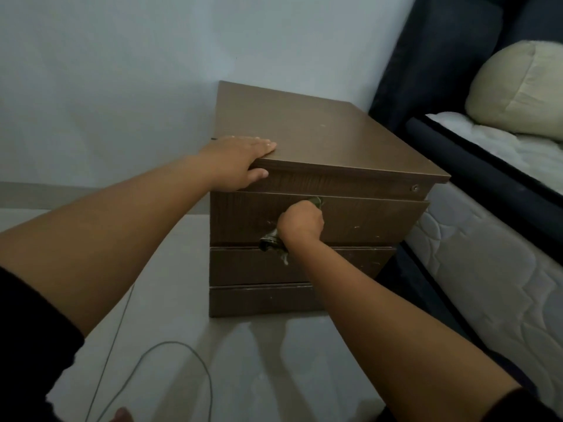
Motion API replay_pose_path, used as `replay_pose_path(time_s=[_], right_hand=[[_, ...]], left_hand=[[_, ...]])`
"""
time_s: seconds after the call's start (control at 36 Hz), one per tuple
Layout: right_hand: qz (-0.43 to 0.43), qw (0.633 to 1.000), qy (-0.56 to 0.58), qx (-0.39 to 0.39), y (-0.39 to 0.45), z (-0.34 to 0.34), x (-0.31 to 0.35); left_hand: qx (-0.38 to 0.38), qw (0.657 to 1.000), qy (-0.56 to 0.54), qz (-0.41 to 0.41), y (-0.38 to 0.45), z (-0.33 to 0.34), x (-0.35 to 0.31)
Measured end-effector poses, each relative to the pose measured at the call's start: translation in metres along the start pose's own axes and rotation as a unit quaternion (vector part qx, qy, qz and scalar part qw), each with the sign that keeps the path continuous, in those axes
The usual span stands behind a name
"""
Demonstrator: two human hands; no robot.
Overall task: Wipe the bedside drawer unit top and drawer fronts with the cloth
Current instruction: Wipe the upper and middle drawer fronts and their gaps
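Two hands share the work on the brown bedside drawer unit (320, 190), which stands against the pale wall just beside the bed (487, 239). The left hand (240, 162) lies flat over the front left corner of the top, fingers spread on the surface and the thumb hooked under the overhanging edge; it grasps nothing but the unit itself, and I judge it is there to brace the cabinet so that it does not slide or rock under the rubbing. The right hand (301, 223) is clenched into a fist around the cloth (271, 243), a crumpled greenish rag pressed against the top drawer front (365, 220). A bit of the rag shows above the knuckles and a looser tail hangs out below the fist, over the gap above the second drawer front (249, 264). Bunching the rag this way likely gives a firm pad for scrubbing the pale scuffs visible on that panel. The top looks bare apart from a small light speck, so the work seems to have reached the fronts, with the two lower panels probably yet to be done. A thin cable (170, 360) loops across the floor (259, 360) in front, well clear of the hands.
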State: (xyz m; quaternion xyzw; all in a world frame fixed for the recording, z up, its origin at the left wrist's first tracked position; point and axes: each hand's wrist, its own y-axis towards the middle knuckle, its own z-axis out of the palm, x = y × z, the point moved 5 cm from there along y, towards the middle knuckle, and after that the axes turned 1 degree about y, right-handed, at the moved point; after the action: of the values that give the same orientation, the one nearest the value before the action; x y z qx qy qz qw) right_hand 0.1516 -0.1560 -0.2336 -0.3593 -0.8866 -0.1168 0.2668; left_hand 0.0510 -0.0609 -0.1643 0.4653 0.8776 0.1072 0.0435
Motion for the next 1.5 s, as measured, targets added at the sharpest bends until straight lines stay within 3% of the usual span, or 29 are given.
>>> replay_pose_path(time_s=[0.11, 0.25, 0.36, 0.64, 0.75, 0.83, 0.89, 0.97, 1.06, 1.17, 1.31, 1.5], right_hand=[[0.01, 1.0, 0.016, -0.017, -0.011, 0.016, 0.021], [-0.047, 0.997, 0.057, 0.03, -0.031, 0.032, 0.052], [-0.014, 0.997, 0.071, 0.008, -0.038, 0.049, 0.068], [-0.162, 0.985, 0.012, 0.063, -0.068, 0.064, 0.102], [-0.171, 0.983, 0.04, 0.056, -0.071, 0.07, 0.097], [-0.186, 0.977, 0.037, 0.095, -0.075, 0.079, 0.088], [-0.247, 0.96, -0.005, 0.131, -0.081, 0.084, 0.083], [-0.361, 0.922, -0.089, 0.105, -0.086, 0.083, 0.076], [-0.487, 0.864, -0.13, 0.003, -0.09, 0.075, 0.077], [-0.621, 0.751, -0.169, -0.149, -0.093, 0.071, 0.078], [-0.665, 0.675, -0.248, -0.203, -0.079, 0.079, 0.071], [-0.671, 0.652, -0.301, -0.187, -0.06, 0.081, 0.066]], left_hand=[[-0.004, 1.0, -0.016, -0.009, -0.01, -0.002, 0.011], [-0.004, 0.998, -0.052, -0.022, -0.019, -0.004, 0.02], [0.004, 0.997, -0.073, -0.027, -0.024, -0.007, 0.025], [0.012, 0.994, -0.104, -0.042, -0.034, -0.011, 0.031], [0.013, 0.993, -0.104, -0.048, -0.037, -0.012, 0.03], [0.017, 0.993, -0.104, -0.05, -0.04, -0.013, 0.031], [0.016, 0.993, -0.102, -0.055, -0.042, -0.013, 0.032], [0.008, 0.993, -0.098, -0.057, -0.044, -0.014, 0.033], [-0.001, 0.994, -0.09, -0.059, -0.044, -0.013, 0.032], [-0.015, 0.995, -0.072, -0.064, -0.043, -0.012, 0.032], [-0.029, 0.996, -0.051, -0.062, -0.044, -0.012, 0.03], [-0.025, 0.998, 0.013, -0.052, -0.042, -0.003, 0.031]])
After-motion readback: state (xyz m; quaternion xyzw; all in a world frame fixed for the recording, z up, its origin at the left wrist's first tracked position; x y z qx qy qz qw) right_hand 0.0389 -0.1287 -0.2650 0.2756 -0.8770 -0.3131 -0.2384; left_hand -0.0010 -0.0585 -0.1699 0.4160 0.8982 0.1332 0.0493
